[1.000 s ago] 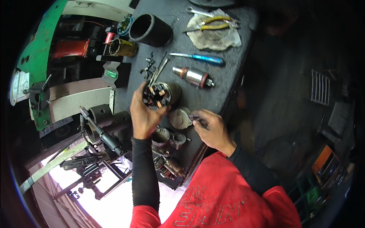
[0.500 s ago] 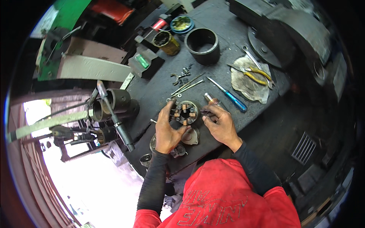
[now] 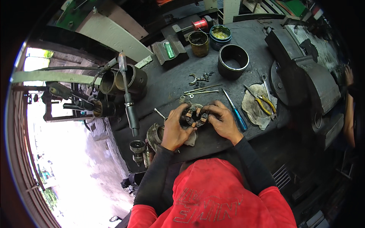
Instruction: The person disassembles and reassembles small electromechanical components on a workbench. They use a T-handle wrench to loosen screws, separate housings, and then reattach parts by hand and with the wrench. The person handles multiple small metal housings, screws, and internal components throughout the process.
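Note:
A round brush holder [image 3: 193, 124] with copper-coloured brush blocks around a central hole sits between my hands over the bench's front part. My left hand [image 3: 175, 130] is closed around its left side, thumb at the near edge. At the right rim, my right hand [image 3: 225, 122] has thumb and fingers pinched against the holder; any small part between them is hidden. Just left of my left hand lies a grey metal housing [image 3: 153, 133]. Beyond the holder are two long thin bolts [image 3: 203, 91] and a forked lever [image 3: 194, 79]. A blue-handled screwdriver [image 3: 240, 120] lies right of my right hand.
Yellow-handled pliers [image 3: 263, 105] and a wrench [image 3: 265, 83] rest on a stained cloth [image 3: 251, 109]. A dark cylinder [image 3: 232, 72] and two tins [image 3: 199, 48] stand farther back. A large machine [image 3: 308, 79] occupies the right. Another person's arm [image 3: 349, 117] shows at the right edge.
The view has shifted, so the bench appears farther left and lower in places. My right hand, earlier slightly apart from the brush holder, now touches its right side. My left hand still holds it.

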